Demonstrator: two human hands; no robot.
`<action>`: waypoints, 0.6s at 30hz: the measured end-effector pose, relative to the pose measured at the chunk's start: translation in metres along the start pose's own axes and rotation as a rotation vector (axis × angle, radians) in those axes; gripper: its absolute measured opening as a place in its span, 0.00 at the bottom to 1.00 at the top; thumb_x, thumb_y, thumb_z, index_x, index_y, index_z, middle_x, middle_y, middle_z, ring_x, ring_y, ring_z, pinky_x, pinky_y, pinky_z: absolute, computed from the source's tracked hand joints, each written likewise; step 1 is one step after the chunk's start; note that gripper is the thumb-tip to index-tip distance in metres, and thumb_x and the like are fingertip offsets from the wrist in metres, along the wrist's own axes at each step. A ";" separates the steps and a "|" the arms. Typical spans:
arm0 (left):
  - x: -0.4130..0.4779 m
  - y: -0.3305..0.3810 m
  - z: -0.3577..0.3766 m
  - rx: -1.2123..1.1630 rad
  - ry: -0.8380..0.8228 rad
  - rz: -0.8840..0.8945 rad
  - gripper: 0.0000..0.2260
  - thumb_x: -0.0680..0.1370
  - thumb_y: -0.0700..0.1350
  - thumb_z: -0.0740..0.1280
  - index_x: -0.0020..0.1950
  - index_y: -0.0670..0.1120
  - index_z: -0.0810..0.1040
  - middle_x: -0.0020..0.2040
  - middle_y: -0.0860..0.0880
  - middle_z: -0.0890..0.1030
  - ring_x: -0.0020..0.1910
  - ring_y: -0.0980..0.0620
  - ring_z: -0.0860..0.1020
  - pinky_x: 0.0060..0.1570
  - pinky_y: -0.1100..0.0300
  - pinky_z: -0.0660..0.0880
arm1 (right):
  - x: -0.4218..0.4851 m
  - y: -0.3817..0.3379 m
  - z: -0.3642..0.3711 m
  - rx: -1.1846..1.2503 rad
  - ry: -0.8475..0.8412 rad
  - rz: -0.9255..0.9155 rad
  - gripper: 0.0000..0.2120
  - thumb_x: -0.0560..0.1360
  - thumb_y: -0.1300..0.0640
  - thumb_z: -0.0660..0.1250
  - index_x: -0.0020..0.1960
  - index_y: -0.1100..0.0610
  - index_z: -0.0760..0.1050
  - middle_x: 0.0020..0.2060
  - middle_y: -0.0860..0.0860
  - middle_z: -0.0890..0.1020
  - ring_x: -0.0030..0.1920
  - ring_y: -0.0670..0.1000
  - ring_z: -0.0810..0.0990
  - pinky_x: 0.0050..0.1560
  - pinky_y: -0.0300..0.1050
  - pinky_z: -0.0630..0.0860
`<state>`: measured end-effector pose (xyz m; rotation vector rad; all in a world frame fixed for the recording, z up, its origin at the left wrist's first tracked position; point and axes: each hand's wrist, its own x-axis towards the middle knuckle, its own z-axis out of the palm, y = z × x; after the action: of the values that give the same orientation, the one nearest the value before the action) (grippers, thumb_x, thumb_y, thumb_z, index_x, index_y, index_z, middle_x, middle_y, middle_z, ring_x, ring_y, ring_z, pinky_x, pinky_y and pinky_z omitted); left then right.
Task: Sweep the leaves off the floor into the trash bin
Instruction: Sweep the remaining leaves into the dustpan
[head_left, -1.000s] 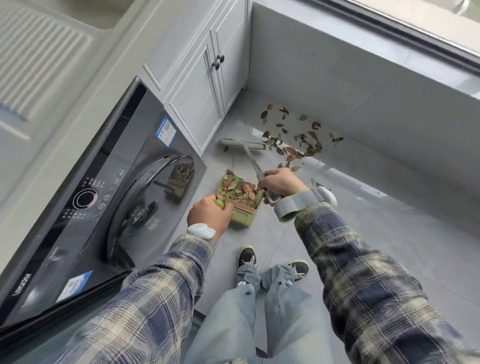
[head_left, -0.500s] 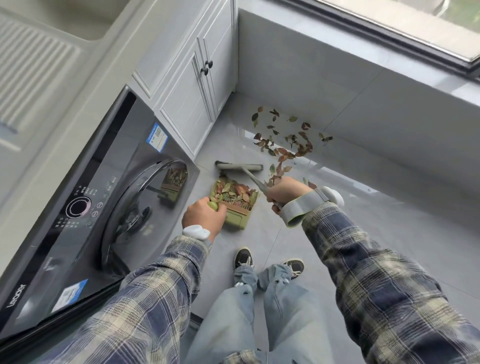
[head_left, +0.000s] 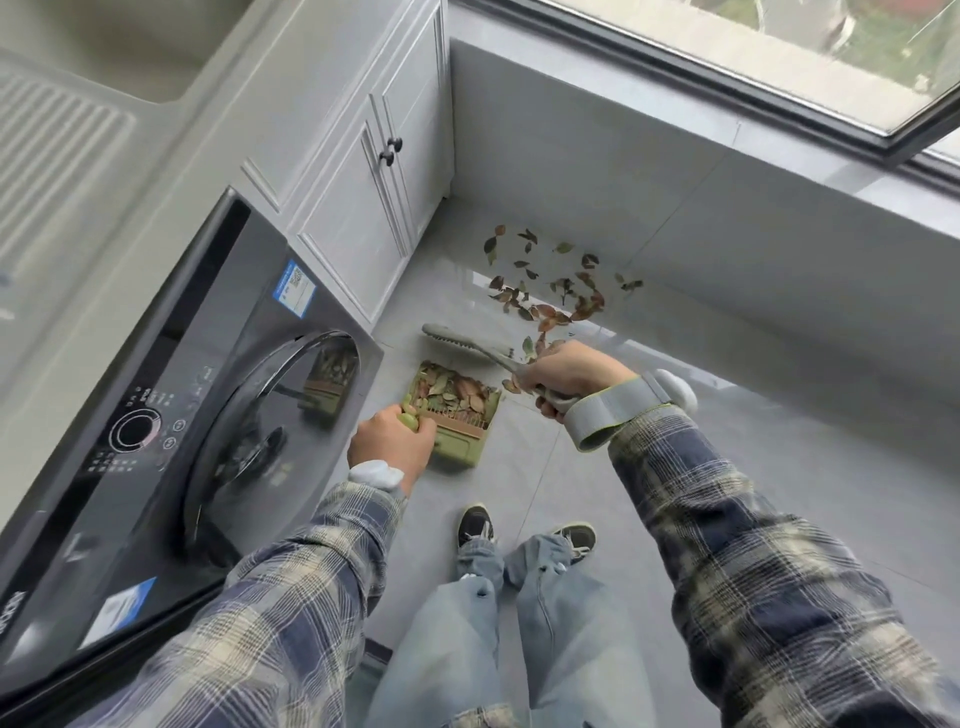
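Note:
A green dustpan (head_left: 460, 415) rests on the grey floor, filled with brown and green leaves. My left hand (head_left: 392, 444) grips its handle at the near left. My right hand (head_left: 569, 376) grips the grey handle of a broom (head_left: 460, 340), whose head lies on the floor just beyond the dustpan. More loose leaves (head_left: 550, 291) are scattered on the floor farther out, near the wall below the window. No trash bin is in view.
A dark front-loading washing machine (head_left: 208, 415) stands close on the left, with white cabinet doors (head_left: 374, 176) beyond it. A low grey wall (head_left: 675, 208) under the window bounds the far side. My feet (head_left: 524, 530) stand just behind the dustpan.
The broom head has come from farther out on the floor to just beyond the dustpan's mouth. Both hands keep their grips, and the dustpan has stayed in place.

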<state>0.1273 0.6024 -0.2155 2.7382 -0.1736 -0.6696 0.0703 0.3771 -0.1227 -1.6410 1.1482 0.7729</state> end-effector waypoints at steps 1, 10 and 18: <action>0.000 0.000 0.000 -0.001 0.003 0.000 0.14 0.73 0.56 0.66 0.34 0.48 0.74 0.29 0.50 0.75 0.32 0.44 0.73 0.34 0.60 0.68 | 0.003 0.000 0.006 -0.012 0.004 -0.003 0.09 0.74 0.58 0.70 0.49 0.64 0.76 0.35 0.57 0.82 0.36 0.56 0.80 0.44 0.51 0.80; 0.002 -0.002 0.000 0.001 0.006 0.014 0.13 0.73 0.55 0.65 0.36 0.47 0.76 0.27 0.52 0.70 0.32 0.44 0.72 0.35 0.60 0.66 | 0.024 0.014 0.067 -0.478 0.044 -0.024 0.03 0.78 0.61 0.63 0.50 0.60 0.73 0.39 0.52 0.75 0.46 0.54 0.78 0.48 0.43 0.75; -0.001 -0.009 0.004 -0.005 0.013 0.032 0.13 0.72 0.55 0.65 0.34 0.48 0.75 0.27 0.53 0.70 0.32 0.44 0.71 0.35 0.60 0.67 | 0.009 0.041 0.071 -0.542 -0.017 -0.142 0.17 0.78 0.60 0.66 0.65 0.64 0.76 0.54 0.60 0.79 0.45 0.54 0.68 0.46 0.45 0.65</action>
<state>0.1252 0.6102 -0.2215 2.7282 -0.2112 -0.6421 0.0365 0.4369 -0.1690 -2.1279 0.8360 1.0645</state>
